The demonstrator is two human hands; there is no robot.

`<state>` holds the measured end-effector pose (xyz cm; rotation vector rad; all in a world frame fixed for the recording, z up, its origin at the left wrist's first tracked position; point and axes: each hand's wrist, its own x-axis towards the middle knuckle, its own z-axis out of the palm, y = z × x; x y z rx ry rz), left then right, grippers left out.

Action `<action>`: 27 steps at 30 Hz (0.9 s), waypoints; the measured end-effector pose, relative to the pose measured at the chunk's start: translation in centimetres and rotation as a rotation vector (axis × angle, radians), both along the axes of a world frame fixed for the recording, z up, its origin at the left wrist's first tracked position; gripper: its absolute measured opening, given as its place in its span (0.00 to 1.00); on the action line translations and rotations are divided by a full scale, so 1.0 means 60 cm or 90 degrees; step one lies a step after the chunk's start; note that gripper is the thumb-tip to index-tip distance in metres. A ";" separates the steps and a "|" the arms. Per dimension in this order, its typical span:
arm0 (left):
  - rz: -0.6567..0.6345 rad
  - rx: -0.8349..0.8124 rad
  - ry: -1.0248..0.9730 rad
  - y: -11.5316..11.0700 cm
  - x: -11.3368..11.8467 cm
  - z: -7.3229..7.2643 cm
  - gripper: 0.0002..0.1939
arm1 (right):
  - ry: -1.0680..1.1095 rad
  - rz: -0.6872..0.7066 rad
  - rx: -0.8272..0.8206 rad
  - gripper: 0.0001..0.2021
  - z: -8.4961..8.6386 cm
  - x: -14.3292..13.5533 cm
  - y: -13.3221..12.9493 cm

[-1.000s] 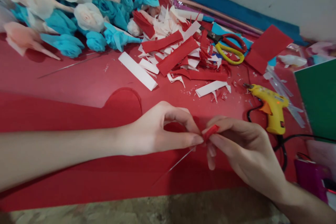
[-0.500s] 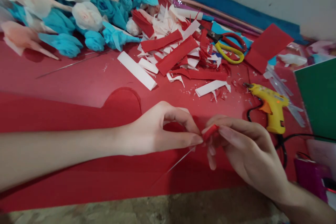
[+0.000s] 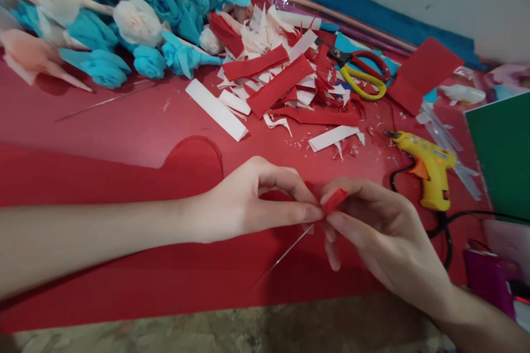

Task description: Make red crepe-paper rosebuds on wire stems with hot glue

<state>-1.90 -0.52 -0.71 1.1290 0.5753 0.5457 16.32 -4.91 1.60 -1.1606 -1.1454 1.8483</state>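
Between my two hands is a small rolled piece of red paper [image 3: 334,202], with a thin wire [image 3: 290,250] slanting down to the left from it. My left hand [image 3: 256,201] pinches the lower end of the roll between thumb and forefinger. On the other side, my right hand [image 3: 385,231] has its thumb and forefinger closed on the same roll, its other fingers partly hidden behind. Under the left forearm lies a large red sheet [image 3: 194,162] with a rounded edge.
Paper flowers [image 3: 138,22] fill the back left. Red and white scraps [image 3: 281,83] are heaped at the back middle, beside scissors [image 3: 364,74]. A yellow glue gun [image 3: 430,162] and its black cord lie at the right. Another wire [image 3: 95,105] lies left.
The right thumb has moved down and left along the red roll, so more of its upper end shows. The roll and wire have turned slightly; the left hand has barely moved.
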 end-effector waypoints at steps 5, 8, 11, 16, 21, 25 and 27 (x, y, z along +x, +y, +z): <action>0.006 -0.001 0.014 0.000 0.001 0.001 0.06 | -0.008 0.003 -0.009 0.07 -0.001 0.000 0.000; 0.012 0.000 0.022 -0.001 0.001 0.000 0.06 | -0.016 0.008 -0.011 0.06 -0.001 0.000 0.000; 0.014 0.001 0.019 -0.002 0.001 -0.001 0.06 | -0.018 0.009 -0.004 0.06 -0.002 0.001 0.001; 0.009 0.002 0.002 -0.002 0.001 -0.004 0.05 | -0.018 0.007 0.015 0.07 -0.002 0.001 0.002; 0.014 -0.002 -0.009 -0.001 0.001 -0.005 0.05 | -0.021 0.007 0.006 0.07 -0.003 0.002 0.001; 0.018 -0.007 0.004 -0.001 0.001 -0.002 0.05 | -0.015 0.006 0.009 0.07 -0.006 0.003 0.000; 0.018 -0.009 0.008 -0.002 0.002 -0.002 0.05 | -0.016 0.003 0.019 0.07 -0.008 0.002 0.000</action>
